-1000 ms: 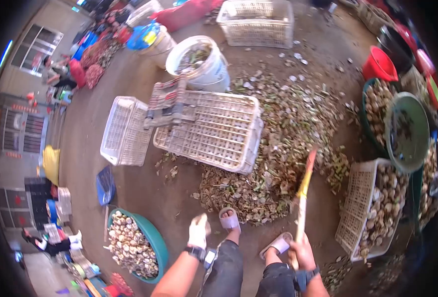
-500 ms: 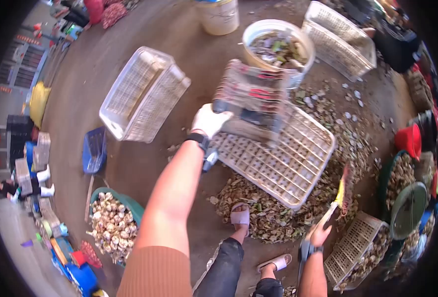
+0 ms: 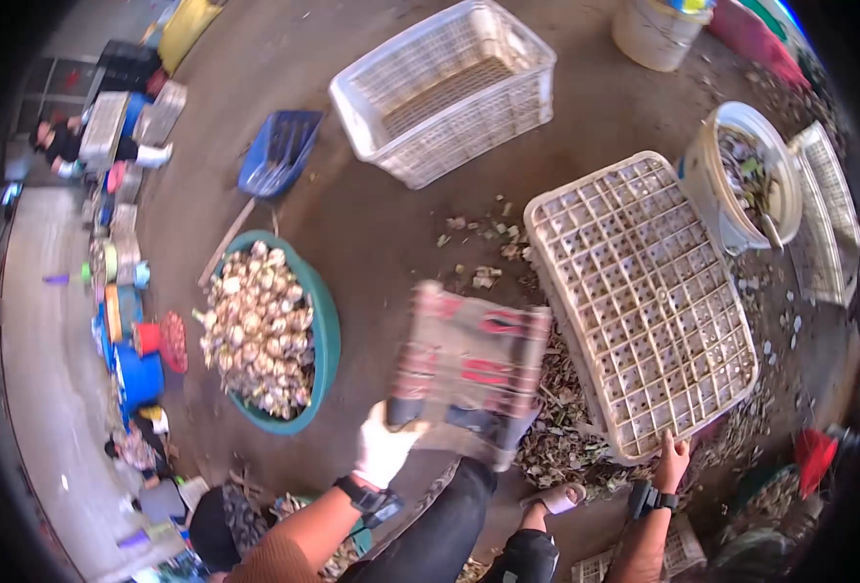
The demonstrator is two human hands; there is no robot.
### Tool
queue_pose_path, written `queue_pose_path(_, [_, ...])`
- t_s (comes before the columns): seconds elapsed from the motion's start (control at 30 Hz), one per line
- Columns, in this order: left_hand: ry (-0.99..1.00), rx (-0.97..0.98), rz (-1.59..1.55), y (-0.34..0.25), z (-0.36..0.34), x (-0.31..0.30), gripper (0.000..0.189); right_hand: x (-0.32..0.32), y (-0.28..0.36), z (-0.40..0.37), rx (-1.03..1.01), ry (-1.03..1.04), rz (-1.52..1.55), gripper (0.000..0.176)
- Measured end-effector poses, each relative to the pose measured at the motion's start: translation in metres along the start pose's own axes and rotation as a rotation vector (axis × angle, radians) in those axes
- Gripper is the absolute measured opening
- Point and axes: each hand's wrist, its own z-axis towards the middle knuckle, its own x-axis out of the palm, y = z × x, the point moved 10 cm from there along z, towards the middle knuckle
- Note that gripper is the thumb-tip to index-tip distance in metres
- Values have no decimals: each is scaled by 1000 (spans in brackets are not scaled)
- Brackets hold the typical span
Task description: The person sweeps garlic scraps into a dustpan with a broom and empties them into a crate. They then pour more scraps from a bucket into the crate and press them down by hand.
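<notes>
Head camera, from the left: a green tub of garlic, a blue dustpan, an open crate, then an overturned crate, dirty white and gridded, over leafy scraps, with a bucket just beside its right edge. The left hand, gloved, pinches the near left corner of a cloth pad between tub and overturned crate; the pad is brownish, red-banded and blurred. The right hand's fingers meet the overturned crate's near edge; I cannot tell whether they pinch it.

Blurred, red-patterned pad beside upturned whitish crate
</notes>
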Motion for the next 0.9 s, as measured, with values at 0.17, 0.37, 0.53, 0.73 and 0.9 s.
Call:
queue_pose_path(0.17, [-341, -319, 27, 143, -84, -77, 36, 21, 99, -18, -166, -120, 348, 10])
queue_pose_path(0.37, [-614, -496, -98, 330, -246, -89, 34, 2, 209, -133, -434, -136, 234, 8])
queue_pose_path(0.53, [-801, -747, -547, 414, -387, -21, 30, 22, 246, -245, -760, -183, -303, 13])
queue_pose_path(0.73, [-883, -931, -674, 470, -505, 42, 35, 150, 229, -456, -1666, 345, -624, 13])
queue_pose_path(0.9, [-1019, -952, -648, 503, -566, 38, 32, 228, 135, -576, -1797, 862, -797, 17])
